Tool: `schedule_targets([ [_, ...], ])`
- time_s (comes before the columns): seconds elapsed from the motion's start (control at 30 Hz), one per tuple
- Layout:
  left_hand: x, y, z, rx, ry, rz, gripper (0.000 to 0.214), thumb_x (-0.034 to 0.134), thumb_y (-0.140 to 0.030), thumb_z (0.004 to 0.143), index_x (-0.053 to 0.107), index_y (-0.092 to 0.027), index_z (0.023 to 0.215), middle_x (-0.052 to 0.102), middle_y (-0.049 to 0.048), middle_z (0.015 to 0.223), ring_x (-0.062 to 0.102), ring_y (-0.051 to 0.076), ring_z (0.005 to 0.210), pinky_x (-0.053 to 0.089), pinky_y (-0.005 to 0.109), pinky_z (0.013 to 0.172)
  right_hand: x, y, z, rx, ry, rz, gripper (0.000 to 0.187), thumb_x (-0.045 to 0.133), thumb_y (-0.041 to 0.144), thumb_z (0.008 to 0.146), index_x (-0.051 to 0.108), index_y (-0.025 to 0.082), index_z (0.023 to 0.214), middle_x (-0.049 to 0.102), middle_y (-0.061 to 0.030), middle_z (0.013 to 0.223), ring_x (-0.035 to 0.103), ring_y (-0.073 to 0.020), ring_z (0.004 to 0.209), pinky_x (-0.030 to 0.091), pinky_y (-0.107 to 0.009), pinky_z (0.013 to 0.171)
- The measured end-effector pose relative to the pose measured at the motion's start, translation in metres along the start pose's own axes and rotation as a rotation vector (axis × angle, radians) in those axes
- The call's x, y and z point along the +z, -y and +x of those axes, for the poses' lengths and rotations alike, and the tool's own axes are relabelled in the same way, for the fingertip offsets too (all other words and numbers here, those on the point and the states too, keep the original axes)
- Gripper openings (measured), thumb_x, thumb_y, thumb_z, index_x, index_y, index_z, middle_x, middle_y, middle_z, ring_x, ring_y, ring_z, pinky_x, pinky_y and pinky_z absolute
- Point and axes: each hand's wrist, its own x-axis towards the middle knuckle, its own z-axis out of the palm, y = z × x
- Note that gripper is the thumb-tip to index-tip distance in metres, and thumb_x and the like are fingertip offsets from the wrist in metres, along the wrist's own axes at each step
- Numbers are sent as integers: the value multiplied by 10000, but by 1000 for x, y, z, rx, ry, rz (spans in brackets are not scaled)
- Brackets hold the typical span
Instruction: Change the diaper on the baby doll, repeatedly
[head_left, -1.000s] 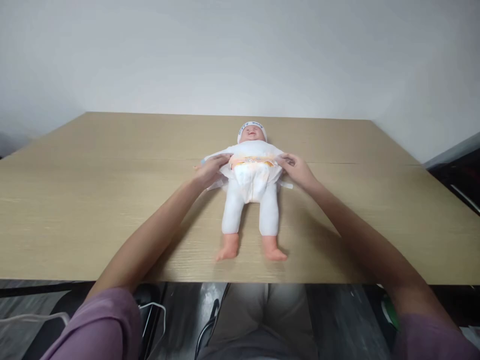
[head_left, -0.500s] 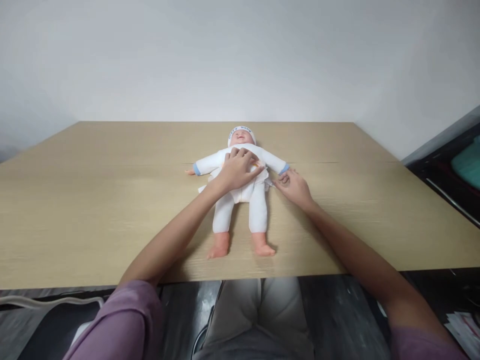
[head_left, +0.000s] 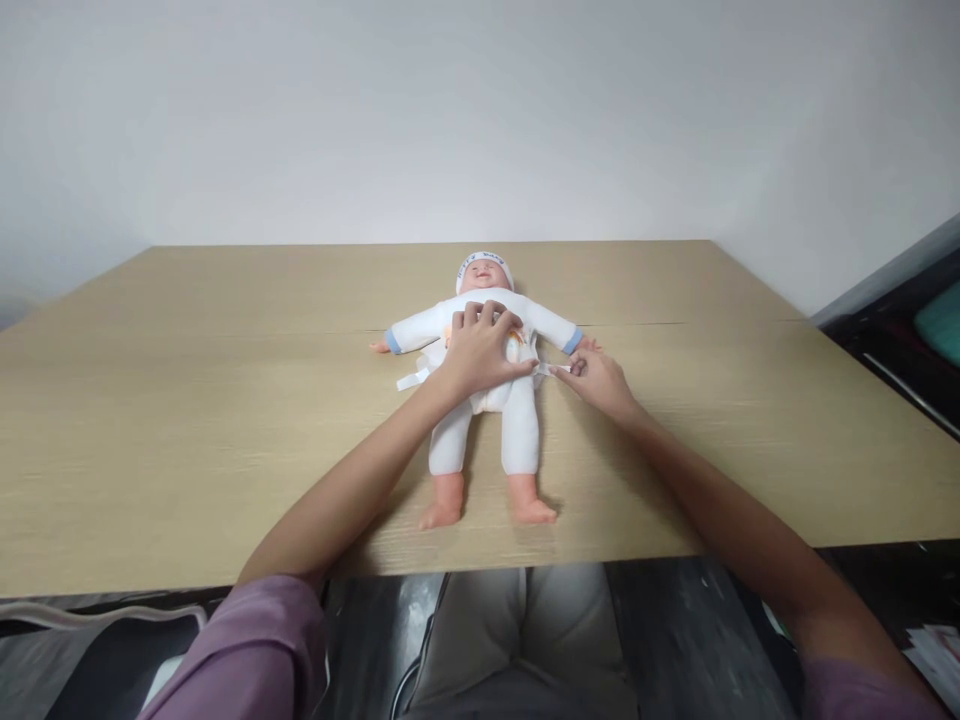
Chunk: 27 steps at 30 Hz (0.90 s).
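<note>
A baby doll (head_left: 520,440) in a white suit with blue cuffs and a white headband lies on its back on the table, feet toward me. Around its hips is a white diaper (head_left: 491,399), partly covered by my hand. My left hand (head_left: 484,350) rests on the doll's belly with fingers spread, pressing the diaper front; the thumb reaches the diaper's side. Beside the doll's hip, my right hand (head_left: 596,380) pinches the end of a white diaper tab (head_left: 553,369) and holds it stretched outward. Another diaper tab (head_left: 412,380) sticks out loose on the left.
The wooden table (head_left: 225,430) has a thin seam across it and ends at a white wall (head_left: 450,120). Beyond its right edge stands a dark shelf with a green item (head_left: 939,330). Below the front edge are my legs and a dark chair.
My right hand has moved slightly right and drawn the tab out straight. My left thumb has shifted down toward the tab's base, the hand still on the belly.
</note>
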Motion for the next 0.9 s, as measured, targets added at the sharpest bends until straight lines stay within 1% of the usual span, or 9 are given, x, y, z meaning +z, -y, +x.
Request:
schedule_targets([
  [0.13, 0, 0, 0, 8, -3, 15, 639, 844, -660, 865, 722, -237, 1327, 636, 174, 1440, 503, 490, 1350, 396, 595, 1126, -16, 5, 10, -14, 88, 217, 469, 712, 689, 909, 696, 249, 746, 748, -54, 796, 685, -264, 800, 505, -382, 762],
  [0.27, 1, 1, 0, 10, 2, 20, 655, 837, -679, 860, 703, -253, 1340, 643, 172, 1432, 505, 491, 1346, 396, 598, 1119, -21, 33, 36, -81, 121, 410, 525, 713, 756, 887, 732, 237, 811, 795, -56, 883, 711, -261, 863, 553, -374, 828],
  [0.4, 4, 4, 1, -7, -10, -4, 821, 829, -661, 848, 602, -232, 1510, 627, 186, 1485, 492, 493, 1370, 389, 591, 1126, -2, 76, 57, -110, 81, 323, 440, 737, 677, 905, 712, 250, 804, 761, -31, 811, 684, -240, 820, 542, -367, 806],
  [0.47, 5, 5, 1, -14, -14, -11, 890, 821, -650, 847, 547, -217, 1575, 619, 187, 1508, 486, 488, 1378, 382, 584, 1132, 11, 92, 59, -133, 47, 268, 401, 727, 613, 938, 656, 259, 763, 719, -20, 757, 658, -228, 781, 532, -370, 790],
  [0.53, 5, 5, 0, -17, -15, -11, 909, 824, -630, 840, 528, -215, 1592, 617, 184, 1521, 482, 482, 1381, 375, 571, 1132, 20, 98, 53, -188, 7, 293, 384, 688, 589, 979, 621, 265, 784, 704, -24, 775, 652, -223, 773, 547, -378, 795],
  [0.63, 5, 4, -1, -13, -13, -27, 904, 844, -583, 822, 527, -223, 1588, 622, 175, 1531, 483, 471, 1384, 369, 551, 1128, 26, 91, 35, -291, -72, 387, 349, 664, 607, 1016, 667, 262, 966, 746, -69, 1001, 692, -240, 875, 603, -397, 846],
  [0.7, 4, 4, -1, -10, -8, -52, 880, 855, -560, 815, 539, -228, 1567, 629, 167, 1527, 487, 462, 1384, 367, 547, 1130, 26, 83, 21, -401, -110, 392, 327, 637, 576, 1061, 698, 261, 1122, 750, -104, 1187, 719, -272, 1054, 621, -434, 974],
  [0.8, 2, 7, 1, -15, 17, -124, 871, 874, -558, 800, 550, -231, 1539, 629, 160, 1523, 489, 455, 1378, 383, 553, 1125, 26, 72, 5, -561, -128, 358, 360, 501, 484, 1153, 696, 262, 1358, 733, -133, 1385, 669, -309, 1356, 524, -519, 1226],
  [0.9, -5, 16, 6, -37, 66, -257, 898, 906, -560, 770, 550, -244, 1532, 635, 149, 1512, 479, 460, 1395, 393, 583, 1147, 28, 67, 0, -627, -92, 292, 505, 376, 485, 1187, 628, 281, 1575, 664, -125, 1598, 580, -324, 1529, 428, -570, 1333],
])
